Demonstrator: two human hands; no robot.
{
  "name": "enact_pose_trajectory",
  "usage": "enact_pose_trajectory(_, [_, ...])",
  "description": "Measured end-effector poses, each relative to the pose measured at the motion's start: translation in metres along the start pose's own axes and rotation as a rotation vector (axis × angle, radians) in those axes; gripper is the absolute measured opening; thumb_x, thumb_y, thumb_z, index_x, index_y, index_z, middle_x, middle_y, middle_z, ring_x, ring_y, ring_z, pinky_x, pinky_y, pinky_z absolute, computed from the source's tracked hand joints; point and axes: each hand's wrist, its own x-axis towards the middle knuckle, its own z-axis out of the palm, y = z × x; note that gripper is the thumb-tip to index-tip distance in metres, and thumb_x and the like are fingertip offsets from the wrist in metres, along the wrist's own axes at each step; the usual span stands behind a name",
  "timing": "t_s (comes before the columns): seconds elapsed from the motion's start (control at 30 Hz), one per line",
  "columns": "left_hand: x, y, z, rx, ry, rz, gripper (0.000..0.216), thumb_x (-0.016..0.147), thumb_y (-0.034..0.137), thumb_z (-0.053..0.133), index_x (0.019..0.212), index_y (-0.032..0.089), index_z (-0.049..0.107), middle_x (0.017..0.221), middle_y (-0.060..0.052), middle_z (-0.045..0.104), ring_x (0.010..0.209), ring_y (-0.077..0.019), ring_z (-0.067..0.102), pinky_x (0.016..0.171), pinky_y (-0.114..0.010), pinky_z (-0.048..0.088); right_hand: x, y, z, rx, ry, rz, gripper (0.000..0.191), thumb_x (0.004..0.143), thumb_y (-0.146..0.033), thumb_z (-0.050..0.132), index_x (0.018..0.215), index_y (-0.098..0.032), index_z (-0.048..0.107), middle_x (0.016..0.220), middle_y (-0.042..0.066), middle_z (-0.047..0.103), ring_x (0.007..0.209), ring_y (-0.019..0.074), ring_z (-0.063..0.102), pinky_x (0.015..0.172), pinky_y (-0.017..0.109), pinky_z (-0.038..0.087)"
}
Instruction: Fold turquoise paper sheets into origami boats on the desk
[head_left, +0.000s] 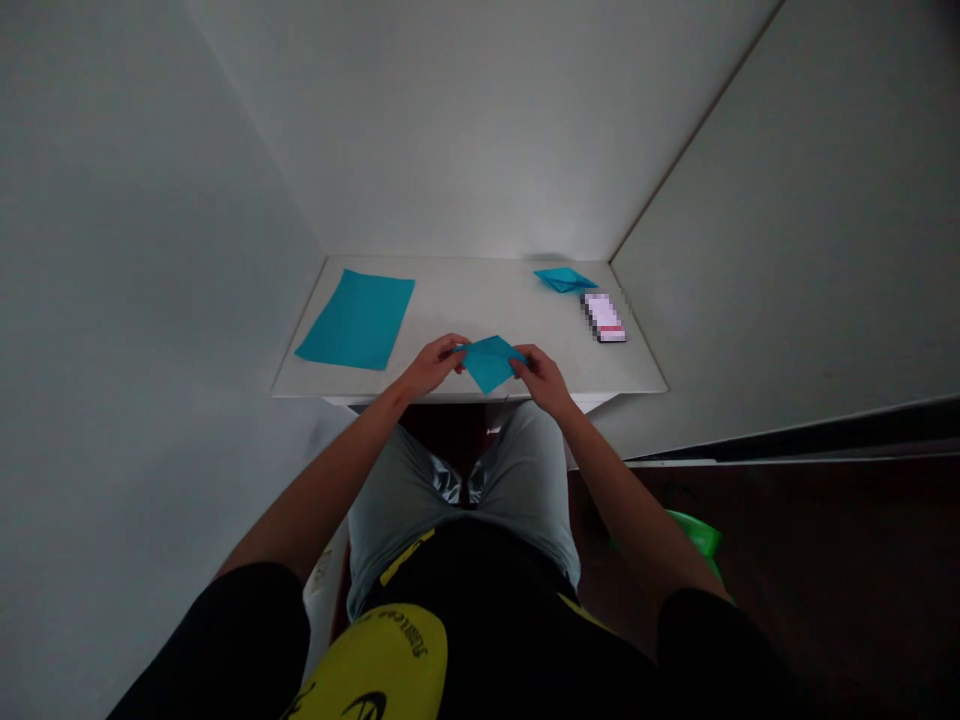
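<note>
The left hand (433, 362) and the right hand (541, 378) are gripping a small folded piece of smooth teal paper (491, 360) between them at the near edge of a matte white rectangular table (480, 290). The left fingers are closing on its 9 o'clock corner and the right fingers are clamping its 3 o'clock corner. The piece is showing crisp creases and is tapering to a point at 6 o'clock, slightly overhanging the table's edge.

From the held piece, a flat rectangular sheet of teal paper (358, 318) is lying unfolded at 10 o'clock, well apart. A second folded teal paper shape (564, 279), angular and low, is sitting at 1 o'clock near the back wall. Just beside it, toward 2 o'clock, a small oblong pixelated object (604, 317) is resting, showing pale and red blocks; nothing on it is readable.

A black shirt with a yellow print (390, 660) is filling the bottom of the view; dark lettering is curving along the yellow patch, too small and bent to read. Light grey trousers (517, 480) are showing below the table edge. A glossy green plastic seat (697, 535) is peeking out at 4 o'clock over the dark brown floor.
</note>
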Motion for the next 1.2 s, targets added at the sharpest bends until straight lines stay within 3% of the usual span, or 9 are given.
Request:
enact_pose_trajectory(0.2, [-0.005, -0.022, -0.001, 0.021, 0.039, -0.118, 0.039, 0.092, 0.055, 0.067, 0.097, 0.019, 0.080, 0.088, -0.006, 0.079, 0.079, -0.0194, 0.071, 0.083, -0.036, 0.059, -0.007, 0.009, 0.001, -0.037, -0.047, 0.005, 0.036, 0.105, -0.042, 0.050, 0.110, -0.025, 0.082, 0.107, 0.006, 0.080, 0.100, 0.0224, 0.073, 0.096, 0.042, 0.061])
enact_pose_trajectory(0.3, [-0.005, -0.030, 0.000, 0.222, 0.066, -0.115, 0.037, 0.086, 0.056, 0.080, 0.097, 0.020, 0.079, 0.094, -0.006, 0.081, 0.084, -0.0215, 0.070, 0.085, -0.036, 0.058, -0.004, 0.013, 0.002, -0.191, -0.062, -0.012, 0.040, 0.109, -0.042, 0.047, 0.118, -0.023, 0.081, 0.116, 0.009, 0.081, 0.111, 0.0250, 0.074, 0.103, 0.045, 0.059])
enact_pose_trajectory(0.4, [-0.001, -0.034, 0.008, 0.525, 0.112, -0.113, 0.023, 0.087, 0.040, 0.084, 0.099, 0.022, 0.078, 0.104, -0.008, 0.081, 0.095, -0.0254, 0.072, 0.095, -0.042, 0.057, 0.005, 0.017, 0.014, -0.491, -0.087, -0.014, 0.035, 0.107, -0.045, 0.059, 0.124, -0.021, 0.077, 0.129, 0.015, 0.078, 0.120, 0.0302, 0.073, 0.106, 0.049, 0.058])
enact_pose_trajectory(0.53, [-0.004, -0.035, 0.034, 0.910, 0.213, -0.078, 0.026, 0.101, 0.027, 0.067, 0.123, 0.022, 0.079, 0.138, -0.015, 0.076, 0.132, -0.0342, 0.066, 0.117, -0.055, 0.047, 0.009, 0.020, 0.048, -0.825, -0.148, -0.042, 0.039, 0.109, -0.030, 0.055, 0.142, -0.016, 0.070, 0.163, 0.021, 0.061, 0.153, 0.0353, 0.056, 0.125, 0.058, 0.043])
enact_pose_trajectory(0.7, [-0.026, -0.041, 0.061, 1.010, 0.016, 0.050, 0.056, 0.108, 0.018, 0.041, 0.161, 0.017, 0.058, 0.168, -0.013, 0.059, 0.159, -0.0254, 0.050, 0.138, -0.051, 0.028, -0.005, 0.022, 0.079, -0.875, -0.271, -0.115, 0.059, 0.112, -0.022, 0.036, 0.168, -0.011, 0.048, 0.178, 0.016, 0.043, 0.168, 0.0271, 0.037, 0.137, 0.052, 0.030])
enact_pose_trajectory(0.8, [-0.036, -0.045, 0.060, 1.004, -0.002, 0.072, 0.062, 0.110, 0.026, 0.037, 0.169, 0.010, 0.046, 0.177, -0.017, 0.045, 0.168, -0.0289, 0.037, 0.140, -0.055, 0.022, -0.012, 0.027, 0.073, -0.876, -0.277, -0.120, 0.062, 0.114, -0.031, 0.033, 0.172, -0.011, 0.042, 0.181, 0.015, 0.037, 0.171, 0.0272, 0.032, 0.140, 0.054, 0.024])
enact_pose_trajectory(0.93, [-0.034, -0.048, 0.050, 0.876, 0.048, 0.057, 0.069, 0.110, 0.044, 0.048, 0.169, 0.009, 0.046, 0.178, -0.023, 0.039, 0.169, -0.0374, 0.034, 0.139, -0.060, 0.019, -0.013, 0.038, 0.044, -0.856, -0.227, -0.078, 0.065, 0.116, -0.045, 0.034, 0.175, -0.017, 0.038, 0.182, 0.014, 0.036, 0.170, 0.0289, 0.034, 0.141, 0.057, 0.021])
enact_pose_trajectory(1.07, [-0.023, -0.050, 0.041, 0.792, 0.083, 0.016, 0.068, 0.103, 0.048, 0.064, 0.162, 0.016, 0.055, 0.174, -0.022, 0.047, 0.166, -0.0413, 0.038, 0.137, -0.062, 0.019, -0.013, 0.046, 0.025, -0.833, -0.175, -0.066, 0.067, 0.117, -0.051, 0.033, 0.175, -0.019, 0.039, 0.181, 0.014, 0.038, 0.169, 0.0313, 0.037, 0.140, 0.061, 0.021])
enact_pose_trajectory(1.2, [-0.012, -0.046, 0.038, 0.797, 0.055, -0.037, 0.057, 0.095, 0.044, 0.077, 0.145, 0.021, 0.065, 0.160, -0.020, 0.061, 0.151, -0.0402, 0.050, 0.127, -0.056, 0.032, -0.013, 0.047, 0.026, -0.827, -0.154, -0.077, 0.068, 0.117, -0.054, 0.031, 0.174, -0.017, 0.040, 0.179, 0.016, 0.041, 0.168, 0.0316, 0.037, 0.140, 0.061, 0.021])
